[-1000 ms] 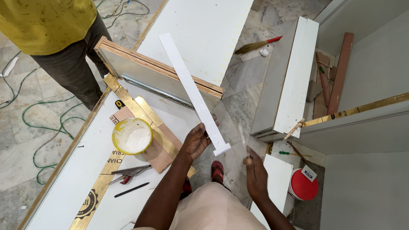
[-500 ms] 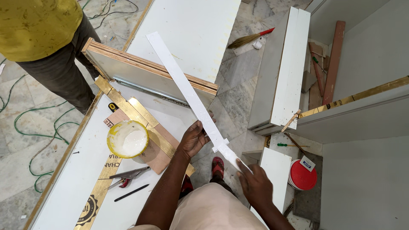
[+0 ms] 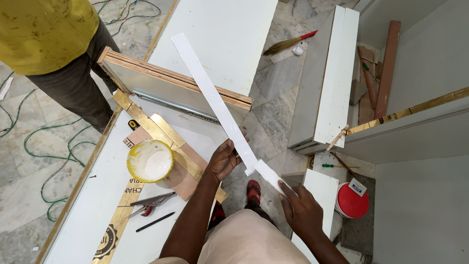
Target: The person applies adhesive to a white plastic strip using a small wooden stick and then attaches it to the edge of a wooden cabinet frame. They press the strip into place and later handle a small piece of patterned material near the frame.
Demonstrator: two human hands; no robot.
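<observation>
Left hand [image 3: 223, 160] is closed around the long white strip [image 3: 210, 98] near its near end, steadying it diagonally over the plywood panel [image 3: 176, 85]. Right hand [image 3: 303, 210] pinches the loose white film [image 3: 271, 177] at that end. Yellow glue tub [image 3: 150, 161] sits on the surface [image 3: 93, 210] at left.

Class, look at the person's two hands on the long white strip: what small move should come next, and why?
Probably the right hand should keep peeling the thin white layer away from the long white strip while the left hand steadies it. The layer already stands loose at the near end, pinched in the right fingers, and the far end hangs unsupported.
</observation>
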